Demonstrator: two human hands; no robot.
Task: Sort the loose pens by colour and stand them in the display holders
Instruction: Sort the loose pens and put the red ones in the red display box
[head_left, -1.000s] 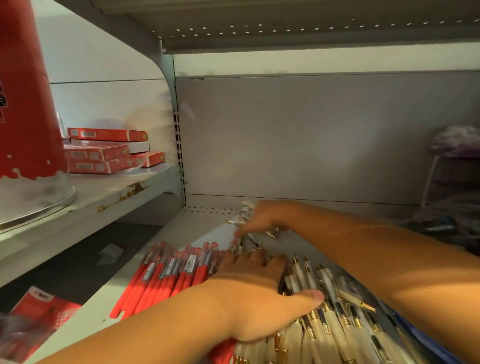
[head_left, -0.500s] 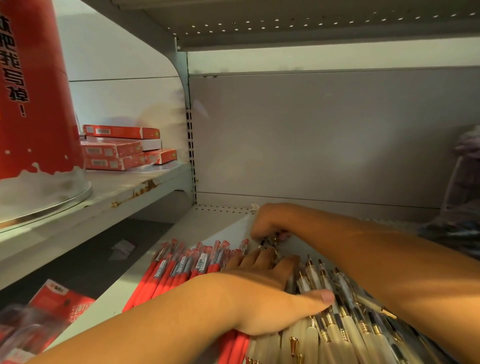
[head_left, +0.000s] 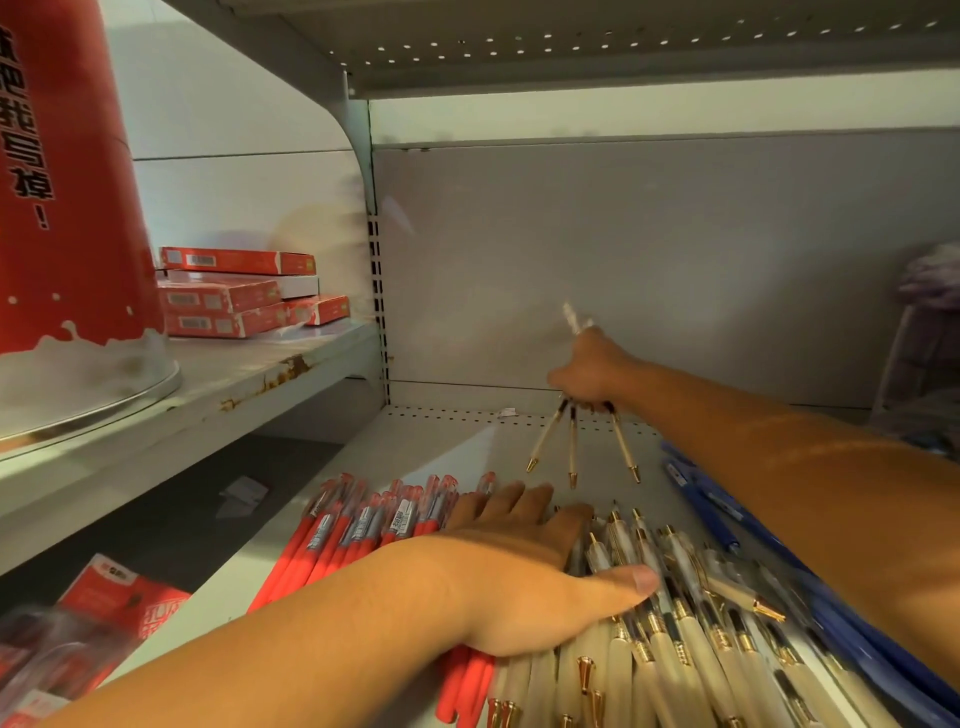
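White with gold tips, three pens (head_left: 573, 447) fan from the right hand (head_left: 589, 371), fingers clenched round them above the shelf (head_left: 441, 434). The left hand (head_left: 519, 577) lies flat, fingers straight, between red pens (head_left: 332, 540) and cream pens (head_left: 675, 660).

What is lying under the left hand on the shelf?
The left hand lies flat where red pens meet white pens; both kinds run out from under it. Which pens are directly beneath the palm cannot be seen, because the hand covers them.
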